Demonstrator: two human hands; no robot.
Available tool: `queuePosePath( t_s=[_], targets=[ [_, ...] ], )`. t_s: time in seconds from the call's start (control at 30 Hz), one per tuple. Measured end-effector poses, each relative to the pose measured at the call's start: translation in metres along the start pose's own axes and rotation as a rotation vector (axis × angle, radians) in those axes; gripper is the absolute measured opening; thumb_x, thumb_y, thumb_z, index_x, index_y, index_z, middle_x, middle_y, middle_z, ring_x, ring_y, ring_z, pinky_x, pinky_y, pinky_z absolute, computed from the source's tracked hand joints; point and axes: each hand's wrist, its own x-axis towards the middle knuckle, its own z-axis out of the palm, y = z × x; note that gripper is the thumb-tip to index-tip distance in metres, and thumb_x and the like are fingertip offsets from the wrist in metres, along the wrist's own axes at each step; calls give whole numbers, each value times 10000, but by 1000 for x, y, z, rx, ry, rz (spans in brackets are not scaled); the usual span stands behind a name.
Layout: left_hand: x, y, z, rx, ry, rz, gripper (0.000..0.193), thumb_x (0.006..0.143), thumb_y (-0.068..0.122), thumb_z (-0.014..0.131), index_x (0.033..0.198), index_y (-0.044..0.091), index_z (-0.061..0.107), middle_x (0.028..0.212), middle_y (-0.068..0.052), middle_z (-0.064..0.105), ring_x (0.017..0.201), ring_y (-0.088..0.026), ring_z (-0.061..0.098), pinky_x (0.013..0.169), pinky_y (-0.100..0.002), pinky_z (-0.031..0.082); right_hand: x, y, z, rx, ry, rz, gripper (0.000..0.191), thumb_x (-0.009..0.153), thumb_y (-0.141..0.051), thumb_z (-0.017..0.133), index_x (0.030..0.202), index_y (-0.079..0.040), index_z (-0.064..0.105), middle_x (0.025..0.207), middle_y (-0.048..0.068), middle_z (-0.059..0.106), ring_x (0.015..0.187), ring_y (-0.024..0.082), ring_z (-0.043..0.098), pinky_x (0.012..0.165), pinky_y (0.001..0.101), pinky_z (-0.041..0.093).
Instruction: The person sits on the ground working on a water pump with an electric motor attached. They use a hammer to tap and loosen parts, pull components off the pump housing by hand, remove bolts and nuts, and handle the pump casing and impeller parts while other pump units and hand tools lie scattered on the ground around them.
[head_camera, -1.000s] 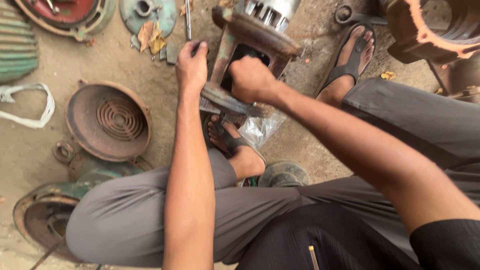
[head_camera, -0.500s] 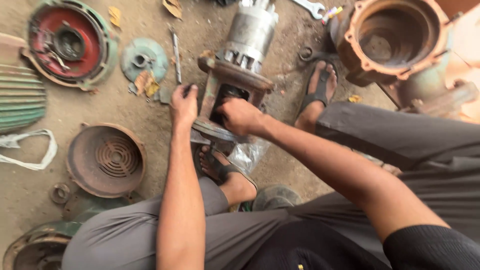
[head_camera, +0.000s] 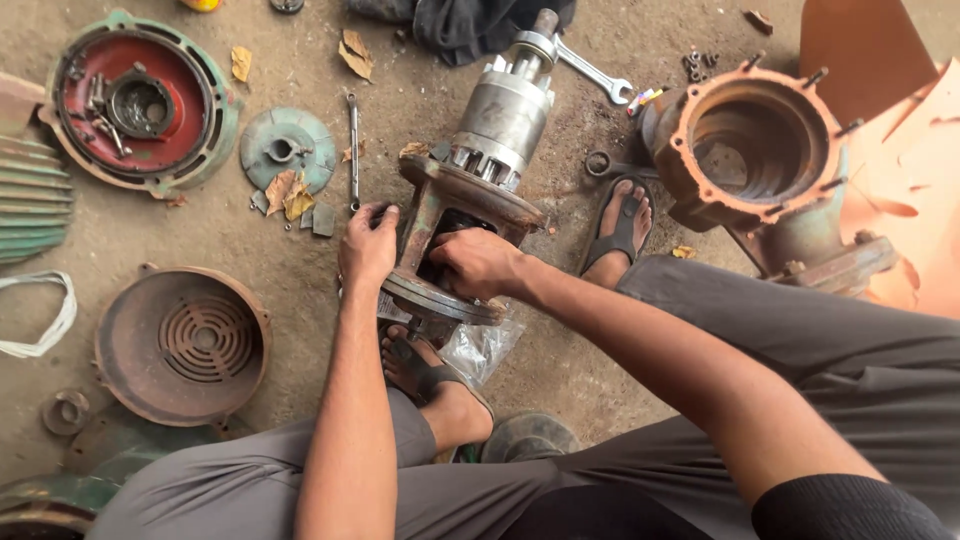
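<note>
Pump bracket assembly (head_camera: 470, 215), frame centre on dirt floor (head_camera: 300, 270), mid-dismantling: left hand (head_camera: 368, 245) gripped its rusty flange edge, right hand (head_camera: 478, 262) with fingers curled into side opening; next move apparently needed firm bracing.

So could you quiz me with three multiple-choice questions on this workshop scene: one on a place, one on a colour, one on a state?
1. Where does the open-ended spanner lie?
A. beside the shaft's far end
B. on the round grille cover
C. in the left hand

2. What colour is the inside of the big round end cover?
A. blue
B. red
C. yellow

3. What is the right hand doing?
A. resting on a knee
B. waving
C. gripping the rusty pump bracket

Answers: A, it lies on the ground there; B, red inside a green rim; C, its fingers close on the bracket.
</note>
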Motion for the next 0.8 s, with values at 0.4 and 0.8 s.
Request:
queuePosePath(
  t_s=[0.4,0.8],
  targets=[
    [11,-4,3,41,24,61,457,929,512,644,1201,150,707,1187,-151,738,1151,-397,665,961,-485,516,0,-9,-7,-26,12,98,337,749,-154,654,1052,-26,729,1026,235,703,959,431,678,849,510,553],
    [-2,28,-32,-31,143,-8,507,909,526,612,1222,133,683,1142,-215,721,1126,-438,646,968,-506,495,-23,-41,-90,-288,-327,71,391,911,-190,609,1291,-195,702,1288,109,674,1078,294,692,918,418,566]
  ],
)
